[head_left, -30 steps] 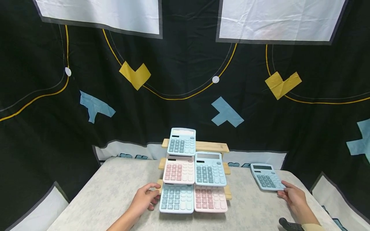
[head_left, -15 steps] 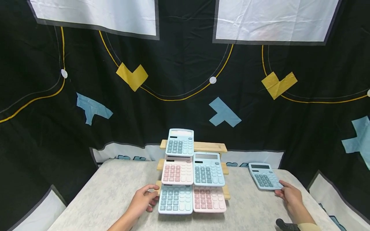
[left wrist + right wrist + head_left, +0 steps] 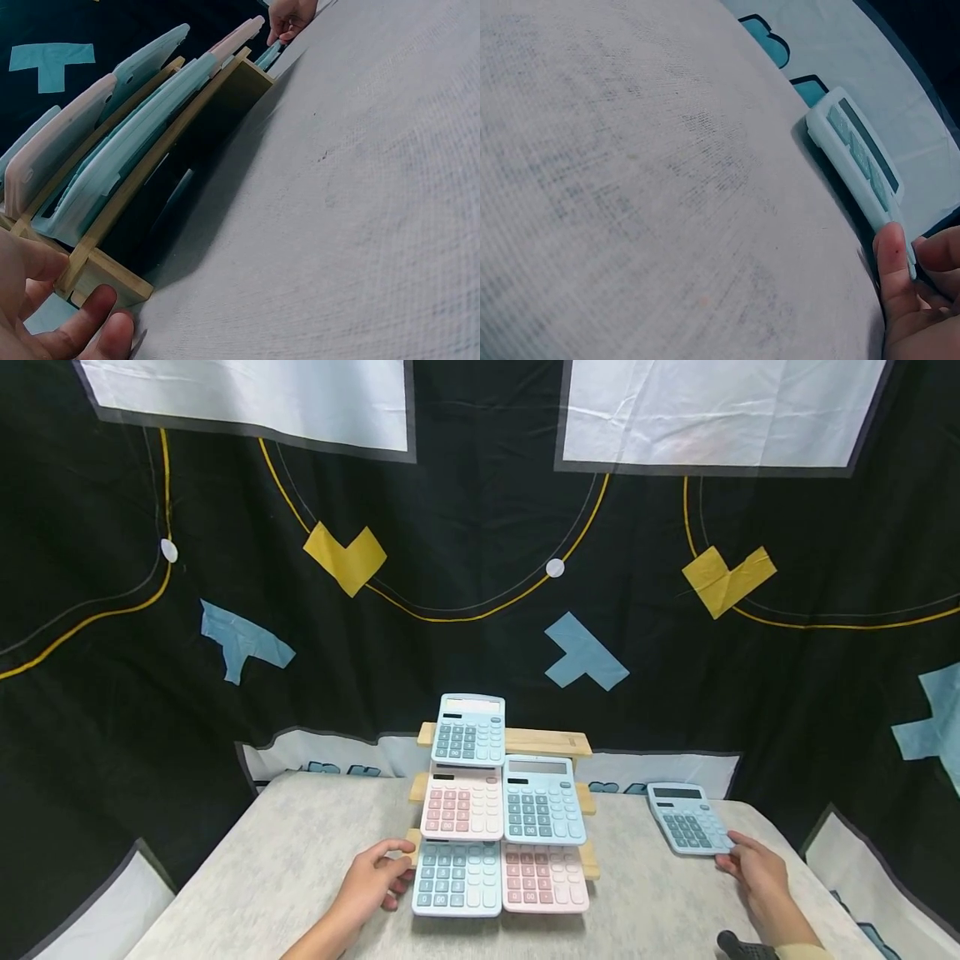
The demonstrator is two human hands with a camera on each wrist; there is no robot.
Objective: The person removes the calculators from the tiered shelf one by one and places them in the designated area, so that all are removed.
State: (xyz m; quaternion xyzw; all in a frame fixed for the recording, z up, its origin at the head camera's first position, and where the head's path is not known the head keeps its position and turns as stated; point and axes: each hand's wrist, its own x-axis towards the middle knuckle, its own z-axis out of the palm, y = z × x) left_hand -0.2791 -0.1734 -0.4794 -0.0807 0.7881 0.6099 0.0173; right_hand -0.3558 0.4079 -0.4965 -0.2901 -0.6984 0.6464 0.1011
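A wooden stand [image 3: 551, 742] with stepped slats holds several calculators in three tiers. On top is a blue calculator [image 3: 470, 729]; below it a pink calculator [image 3: 461, 802] sits beside a blue calculator [image 3: 543, 800]. The lowest tier has a blue calculator [image 3: 457, 878] at left and a pink calculator [image 3: 545, 878] at right. My left hand [image 3: 375, 881] holds the stand's lower left end, fingers around the slat end [image 3: 112, 274]. Over at the right, my right hand [image 3: 757, 868] pinches the near right corner of a separate blue calculator [image 3: 688, 818] [image 3: 855, 157], thumb against fingers.
The pale grey table [image 3: 300, 835] extends to both sides of the stand. Behind it hangs a black cloth [image 3: 480, 652] with yellow and blue patches and white panels. A dark strap [image 3: 742, 946] is on the right wrist.
The head view shifts slightly. Both hands, the stand and the calculators otherwise stay where they were.
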